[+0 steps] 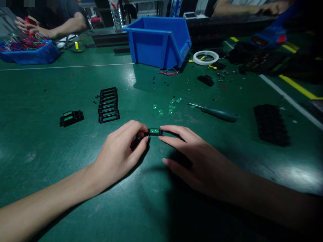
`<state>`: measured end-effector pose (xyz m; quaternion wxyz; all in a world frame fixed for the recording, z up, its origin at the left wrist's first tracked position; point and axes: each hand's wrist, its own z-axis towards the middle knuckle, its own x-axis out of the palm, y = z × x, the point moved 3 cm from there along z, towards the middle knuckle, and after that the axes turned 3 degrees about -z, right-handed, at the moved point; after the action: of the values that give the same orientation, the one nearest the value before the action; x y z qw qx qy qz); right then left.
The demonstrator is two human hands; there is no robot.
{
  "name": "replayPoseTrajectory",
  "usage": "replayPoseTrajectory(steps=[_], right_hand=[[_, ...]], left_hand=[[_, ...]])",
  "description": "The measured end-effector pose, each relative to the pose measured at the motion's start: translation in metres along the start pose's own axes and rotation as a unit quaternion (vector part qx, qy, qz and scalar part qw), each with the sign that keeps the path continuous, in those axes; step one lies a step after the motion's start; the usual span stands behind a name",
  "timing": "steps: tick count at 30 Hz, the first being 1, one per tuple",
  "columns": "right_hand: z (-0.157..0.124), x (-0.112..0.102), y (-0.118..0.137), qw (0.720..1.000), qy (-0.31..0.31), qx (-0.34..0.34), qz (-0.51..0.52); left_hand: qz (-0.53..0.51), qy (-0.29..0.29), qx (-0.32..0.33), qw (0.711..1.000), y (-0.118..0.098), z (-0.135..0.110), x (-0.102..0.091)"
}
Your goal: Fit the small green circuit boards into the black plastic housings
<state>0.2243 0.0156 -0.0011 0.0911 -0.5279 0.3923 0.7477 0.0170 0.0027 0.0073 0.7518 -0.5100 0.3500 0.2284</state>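
A small black plastic holder with a green circuit board (154, 130) in its top lies on the green table in front of me. My left hand (123, 144) pinches its left end between thumb and fingers. My right hand (199, 154) has its fingers stretched out, two fingertips touching the holder's right end and the thumb apart below. Beyond the hands lie several loose green circuit boards (160, 112). To the left are a stack of black frames (108, 105) and black holders fitted with green boards (71, 118).
A screwdriver (219, 113) and a block of black parts (271, 124) lie to the right. Farther back are a blue bin (151, 47), a white tape ring (206, 58), scattered screws (223, 75) and a blue tray of wires (30, 52). Other people's arms (63, 30) show across the table.
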Motion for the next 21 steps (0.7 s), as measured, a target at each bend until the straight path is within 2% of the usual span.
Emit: replayPoseTrajectory(steps=[9, 21], right_hand=[[-0.0008, 0.0016, -0.0017, 0.999, -0.035, 0.008, 0.005], [0.0001, 0.0020, -0.0019, 1.000, -0.022, 0.015, -0.001]], left_hand=[[0.007, 0.004, 0.009, 1.000, 0.0001, 0.0006, -0.0003], [0.003, 0.007, 0.006, 1.000, -0.0003, 0.0009, -0.0006]])
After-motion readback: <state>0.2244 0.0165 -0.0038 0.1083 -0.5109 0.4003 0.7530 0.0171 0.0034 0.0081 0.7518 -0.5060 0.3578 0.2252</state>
